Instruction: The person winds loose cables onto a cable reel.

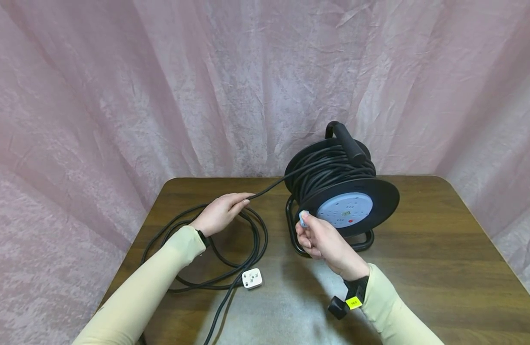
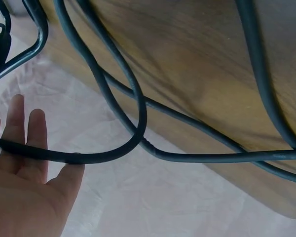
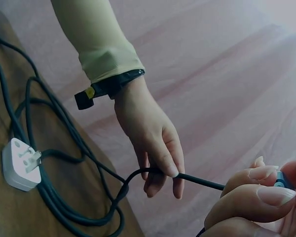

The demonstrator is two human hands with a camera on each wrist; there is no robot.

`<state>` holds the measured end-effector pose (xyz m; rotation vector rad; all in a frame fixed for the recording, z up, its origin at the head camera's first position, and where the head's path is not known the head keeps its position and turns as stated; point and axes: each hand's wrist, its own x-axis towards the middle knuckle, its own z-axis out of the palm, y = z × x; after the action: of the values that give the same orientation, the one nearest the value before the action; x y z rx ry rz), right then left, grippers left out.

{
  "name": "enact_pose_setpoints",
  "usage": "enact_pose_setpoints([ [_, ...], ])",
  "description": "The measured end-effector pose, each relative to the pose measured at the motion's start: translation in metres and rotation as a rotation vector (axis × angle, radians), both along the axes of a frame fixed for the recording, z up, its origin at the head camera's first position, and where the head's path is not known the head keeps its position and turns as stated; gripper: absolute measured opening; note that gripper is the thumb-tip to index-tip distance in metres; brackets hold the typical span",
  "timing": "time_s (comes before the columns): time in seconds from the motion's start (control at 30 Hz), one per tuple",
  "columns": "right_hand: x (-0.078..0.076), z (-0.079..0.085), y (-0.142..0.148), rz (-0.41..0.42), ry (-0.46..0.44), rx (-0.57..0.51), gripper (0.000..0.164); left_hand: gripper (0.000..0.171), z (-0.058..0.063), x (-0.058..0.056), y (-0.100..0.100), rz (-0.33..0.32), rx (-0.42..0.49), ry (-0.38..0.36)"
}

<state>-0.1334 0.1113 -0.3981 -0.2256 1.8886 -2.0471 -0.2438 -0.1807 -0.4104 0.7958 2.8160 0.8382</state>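
Note:
A black cable reel (image 1: 386, 197) with a pale blue socket face stands on its tubular frame at the table's right half. My right hand (image 1: 327, 243) pinches the small blue crank knob (image 1: 304, 218) at the reel's near left rim. From the wound drum, black cable (image 1: 271, 187) runs down leftward to my left hand (image 1: 221, 213). In the left wrist view, the cable (image 2: 96, 157) crosses the straight fingers and the thumb tip of that hand. Loose cable coils lie beneath it. A white plug (image 1: 252, 278) rests on the near coils, pins up.
The wooden table (image 1: 441, 239) bears everything, with its far edge close to a pink curtain (image 1: 230, 96). One cable length trails over the near side. The reel's black carrying handle (image 1: 350, 143) points up above the drum.

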Motion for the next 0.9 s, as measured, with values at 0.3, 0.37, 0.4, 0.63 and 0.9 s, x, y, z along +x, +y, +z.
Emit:
enact_pose_setpoints([
  [0.3, 0.0, 0.006, 0.001, 0.009, 0.015, -0.026, 0.049, 0.042, 0.001, -0.004, 0.001, -0.011, -0.008, 0.026],
  [0.37, 0.0, 0.008, 0.002, 0.008, 0.017, -0.032, 0.05, 0.041, 0.001, -0.004, 0.001, -0.01, -0.006, 0.033],
  [0.4, 0.001, 0.009, 0.002, 0.006, 0.019, -0.035, 0.05, 0.041, 0.001, -0.004, 0.001, -0.01, -0.004, 0.036],
  [0.63, 0.0, 0.012, 0.005, 0.016, 0.022, -0.055, 0.049, 0.04, 0.001, -0.007, 0.0, -0.01, 0.01, 0.016],
  [0.9, -0.001, 0.017, 0.008, 0.013, 0.035, -0.059, 0.047, 0.041, -0.006, -0.009, -0.006, 0.012, 0.018, 0.023],
])
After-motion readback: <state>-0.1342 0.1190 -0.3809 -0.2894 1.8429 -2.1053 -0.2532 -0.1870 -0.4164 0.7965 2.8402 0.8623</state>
